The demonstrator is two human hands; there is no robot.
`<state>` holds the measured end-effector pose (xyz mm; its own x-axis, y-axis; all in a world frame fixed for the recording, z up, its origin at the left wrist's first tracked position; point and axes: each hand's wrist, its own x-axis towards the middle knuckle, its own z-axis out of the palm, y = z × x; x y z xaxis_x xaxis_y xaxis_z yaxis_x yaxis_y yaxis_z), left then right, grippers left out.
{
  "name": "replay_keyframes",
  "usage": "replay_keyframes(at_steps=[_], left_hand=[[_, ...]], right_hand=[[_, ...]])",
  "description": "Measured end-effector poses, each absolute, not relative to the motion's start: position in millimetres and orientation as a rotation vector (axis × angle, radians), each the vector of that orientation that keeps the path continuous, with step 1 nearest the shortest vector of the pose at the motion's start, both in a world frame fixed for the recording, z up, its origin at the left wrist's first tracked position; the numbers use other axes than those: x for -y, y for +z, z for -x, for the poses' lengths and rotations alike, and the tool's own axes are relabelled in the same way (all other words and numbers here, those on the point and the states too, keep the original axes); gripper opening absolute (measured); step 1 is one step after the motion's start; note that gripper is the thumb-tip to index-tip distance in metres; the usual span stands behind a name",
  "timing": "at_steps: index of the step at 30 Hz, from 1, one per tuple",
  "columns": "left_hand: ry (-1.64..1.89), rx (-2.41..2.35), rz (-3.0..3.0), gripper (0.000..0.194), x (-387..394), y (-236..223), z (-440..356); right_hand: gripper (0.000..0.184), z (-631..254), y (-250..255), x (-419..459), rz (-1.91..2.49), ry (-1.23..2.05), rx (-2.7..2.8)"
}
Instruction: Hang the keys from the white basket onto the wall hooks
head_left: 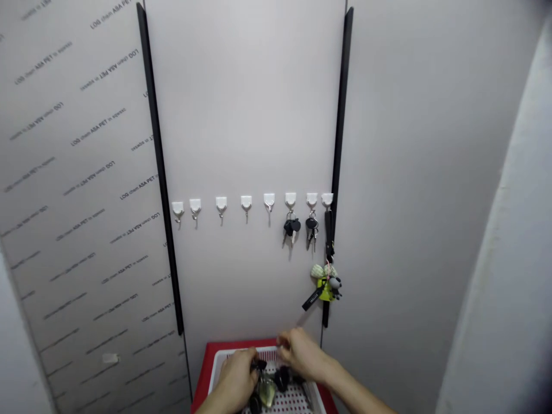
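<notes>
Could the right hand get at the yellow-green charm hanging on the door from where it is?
Probably yes: the right hand, at the white basket, sits just below the yellow-green charm in this view, with nothing visible between them.

Keys (295, 225) on hooks (290, 198), basket (293, 401) below them

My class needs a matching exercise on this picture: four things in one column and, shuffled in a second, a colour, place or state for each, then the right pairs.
Column one
1. Basket
2. Surface under the basket
3. Leftmost hook
4. Yellow-green charm

Column two
A. Red
B. Hanging below the rightmost hook
C. White, with holes in its bottom
D. Bearing no keys

Pairs: 1-C, 2-A, 3-D, 4-B
</notes>
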<state>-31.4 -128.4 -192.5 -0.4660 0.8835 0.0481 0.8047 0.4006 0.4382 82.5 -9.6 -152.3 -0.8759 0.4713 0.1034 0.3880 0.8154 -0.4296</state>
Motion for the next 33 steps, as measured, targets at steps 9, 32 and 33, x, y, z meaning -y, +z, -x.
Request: replay_keyframes(at_steps=[9,32,33], left_hand=[[1.044,-2.314,-1.644,0.034,82.8,-111.1,34.8],[1.630,-2.021,-1.739,0.016,36.6,50.9,4.5],[1.579,-2.029,-1.752,0.016,41.1,36.3,4.5]], right_hand=[[0.033,-101.8,-5.2,-44.2,0.782,0.298,1.817],[0.021,-95.5,41.2,-31.6,0.681,0.152,2.125],[0.021,-95.7,25.3,-27.2,0.650,0.209,2.191]])
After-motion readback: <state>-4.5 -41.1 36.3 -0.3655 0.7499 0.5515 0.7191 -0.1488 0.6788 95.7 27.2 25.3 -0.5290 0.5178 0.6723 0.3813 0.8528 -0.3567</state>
